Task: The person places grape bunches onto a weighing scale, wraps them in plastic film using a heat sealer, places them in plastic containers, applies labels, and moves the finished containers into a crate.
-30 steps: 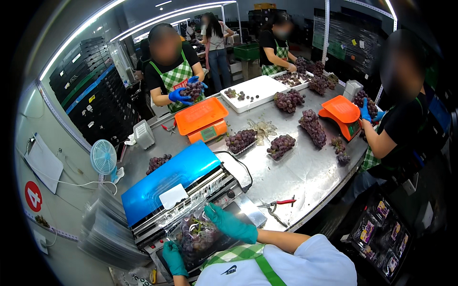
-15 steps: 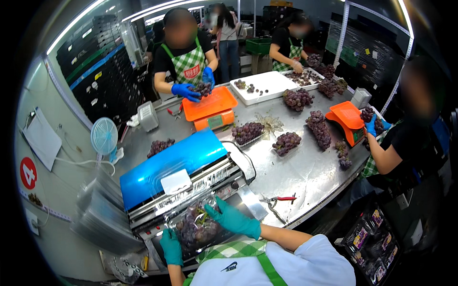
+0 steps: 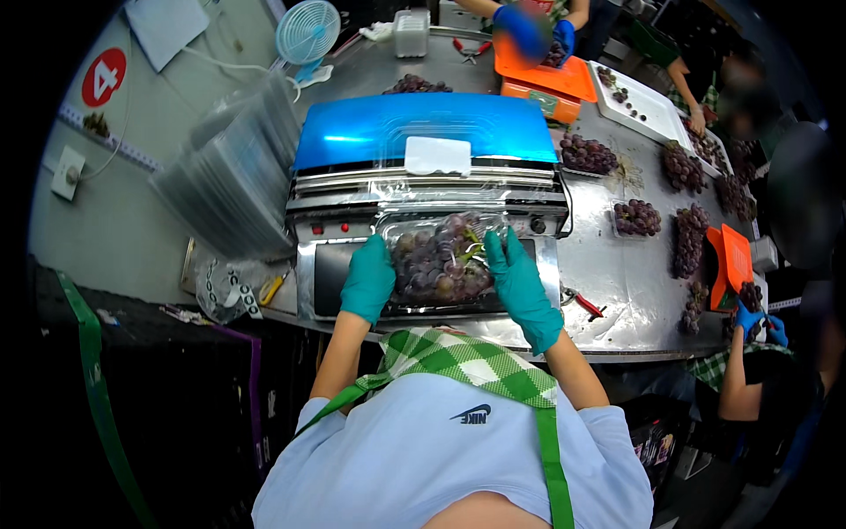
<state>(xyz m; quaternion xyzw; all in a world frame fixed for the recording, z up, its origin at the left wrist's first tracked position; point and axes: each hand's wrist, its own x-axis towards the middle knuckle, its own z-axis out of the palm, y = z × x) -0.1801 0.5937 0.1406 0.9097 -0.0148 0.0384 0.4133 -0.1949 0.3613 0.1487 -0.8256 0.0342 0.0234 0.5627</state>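
Observation:
In front of me a clear plastic tray of dark purple grapes [image 3: 441, 264], with some green stem showing, sits at the front of a film wrapping machine [image 3: 352, 188]. Shiny film covers the grapes. My left hand [image 3: 368, 278], in a teal glove, grips the tray's left side. On its right side, my right hand [image 3: 524, 286], also gloved in teal, holds the other end, thumb near the film. Fingertips under the tray are hidden. The machine's blue film roll [image 3: 370, 123] lies behind, and a white card [image 3: 438, 156] rests against it.
Stacked clear trays [image 3: 233, 167] stand left, near a small fan [image 3: 307, 33]. Red-handled pruning shears [image 3: 585, 304] lie right of the machine. Grape bunches [image 3: 636, 218], orange scales [image 3: 546, 79] and a white tray [image 3: 630, 101] spread across the steel table. Co-workers in blue gloves handle grapes.
My view has swung left and down, so the machine sits centrally. My right hand has moved from over the grapes to the tray's right side; my left stays at its left side.

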